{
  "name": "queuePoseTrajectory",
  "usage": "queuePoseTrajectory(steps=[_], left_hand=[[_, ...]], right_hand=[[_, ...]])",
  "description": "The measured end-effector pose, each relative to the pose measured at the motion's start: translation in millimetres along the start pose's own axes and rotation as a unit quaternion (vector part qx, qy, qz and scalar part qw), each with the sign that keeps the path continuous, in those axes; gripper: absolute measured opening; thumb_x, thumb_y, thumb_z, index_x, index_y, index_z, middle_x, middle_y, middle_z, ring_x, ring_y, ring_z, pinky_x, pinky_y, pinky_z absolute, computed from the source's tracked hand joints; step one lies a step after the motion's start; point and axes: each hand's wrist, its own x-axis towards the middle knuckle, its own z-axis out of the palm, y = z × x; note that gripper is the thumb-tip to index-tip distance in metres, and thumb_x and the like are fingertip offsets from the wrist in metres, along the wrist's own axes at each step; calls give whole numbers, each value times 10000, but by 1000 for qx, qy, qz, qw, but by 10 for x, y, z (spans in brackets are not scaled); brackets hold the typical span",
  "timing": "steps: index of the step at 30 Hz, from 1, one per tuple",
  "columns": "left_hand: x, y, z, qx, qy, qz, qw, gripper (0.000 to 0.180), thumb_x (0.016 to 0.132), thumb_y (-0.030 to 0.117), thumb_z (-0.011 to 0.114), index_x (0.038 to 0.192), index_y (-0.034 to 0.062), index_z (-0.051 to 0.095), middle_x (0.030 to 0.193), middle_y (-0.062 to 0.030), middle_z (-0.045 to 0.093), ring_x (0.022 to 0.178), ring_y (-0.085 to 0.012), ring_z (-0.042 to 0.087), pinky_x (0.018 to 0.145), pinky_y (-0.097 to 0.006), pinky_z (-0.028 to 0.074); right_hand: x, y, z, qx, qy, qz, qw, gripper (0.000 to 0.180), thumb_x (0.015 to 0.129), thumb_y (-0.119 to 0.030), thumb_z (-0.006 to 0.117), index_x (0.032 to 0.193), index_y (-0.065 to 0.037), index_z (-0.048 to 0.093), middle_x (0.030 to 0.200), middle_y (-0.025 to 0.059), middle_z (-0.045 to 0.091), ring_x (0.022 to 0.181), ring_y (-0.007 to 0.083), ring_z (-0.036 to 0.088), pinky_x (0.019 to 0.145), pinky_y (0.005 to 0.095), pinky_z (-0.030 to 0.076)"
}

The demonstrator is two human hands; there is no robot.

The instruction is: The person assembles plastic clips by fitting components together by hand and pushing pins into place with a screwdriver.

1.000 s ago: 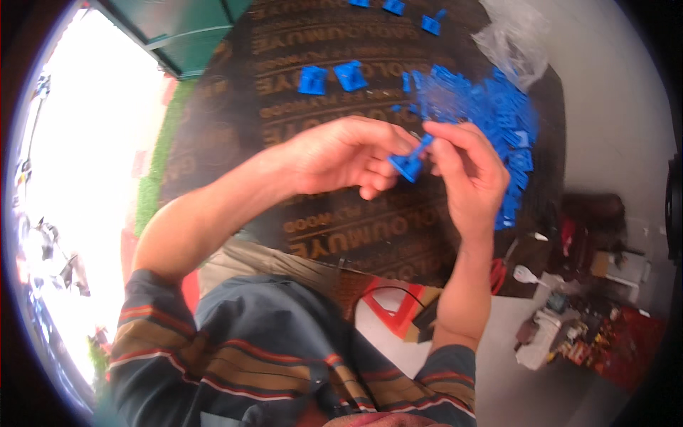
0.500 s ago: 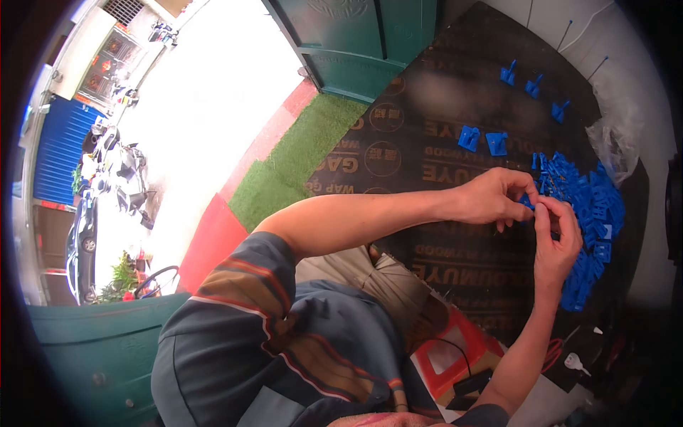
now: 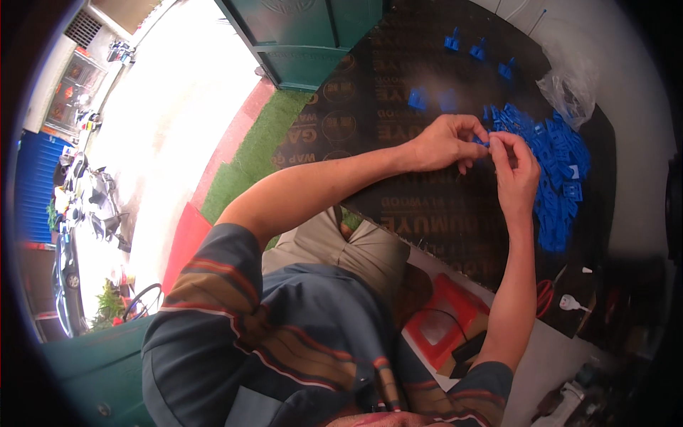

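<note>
Over the dark plywood tabletop (image 3: 420,192), my left hand (image 3: 442,144) and my right hand (image 3: 517,169) meet at their fingertips. Between them is a small blue plastic piece (image 3: 481,141), mostly covered by the fingers, so its shape cannot be made out. Both hands pinch it with thumb and forefinger. Just right of my hands spreads a pile of blue plastic parts (image 3: 558,167). Farther off stand three blue pieces with upright stems, one of them a stemmed piece (image 3: 452,40) at the far left. Nearer lie two flatter blue pieces, including a squarish piece (image 3: 417,99).
A clear plastic bag (image 3: 571,84) lies behind the pile by the wall. At the lower right are red looped handles (image 3: 545,297) and a white plug-like item (image 3: 571,303). A red object (image 3: 442,324) sits below the table edge. A green door (image 3: 302,53) stands at the far left.
The whole view has shifted, so table, pile and hands appear farther up and left. Both hands keep their pinch on the small blue piece, with little change in their pose.
</note>
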Motion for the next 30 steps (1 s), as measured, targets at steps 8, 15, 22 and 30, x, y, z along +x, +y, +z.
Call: queuePoseTrajectory(steps=[8, 15, 22, 30], left_hand=[[-17, -36, 14, 12, 13, 2, 1000, 211, 1006, 108, 748, 1157, -14, 664, 881, -60, 693, 743, -122, 697, 626, -285, 614], [-41, -18, 28, 10, 10, 3, 1000, 218, 1034, 149, 747, 1170, 0, 663, 900, -32, 700, 760, -105, 700, 658, -272, 611], [-64, 7, 45, 35, 17, 9, 999, 216, 1039, 154, 734, 1174, 1, 664, 897, -29, 698, 758, -99, 694, 665, -265, 596], [-149, 18, 184, 181, 84, 19, 980, 293, 976, 191, 759, 1211, 25, 704, 952, -114, 695, 798, -175, 719, 677, -341, 595]], right_hand=[[2, -85, -14, -32, -11, -67, 997, 99, 1021, -84, 727, 1093, -24, 758, 960, 72, 747, 775, 158, 683, 688, 298, 547], [-3, -117, -23, -30, -7, -92, 995, 99, 1001, -64, 744, 1093, -29, 752, 962, 69, 737, 767, 163, 684, 677, 301, 550], [-1, -144, -14, -16, -3, -69, 998, 107, 989, -73, 762, 1091, -41, 756, 960, 65, 737, 766, 158, 687, 678, 300, 551], [0, -119, -49, -33, -9, -65, 997, 94, 975, -73, 775, 1057, -34, 754, 940, 61, 735, 757, 164, 689, 671, 296, 553]])
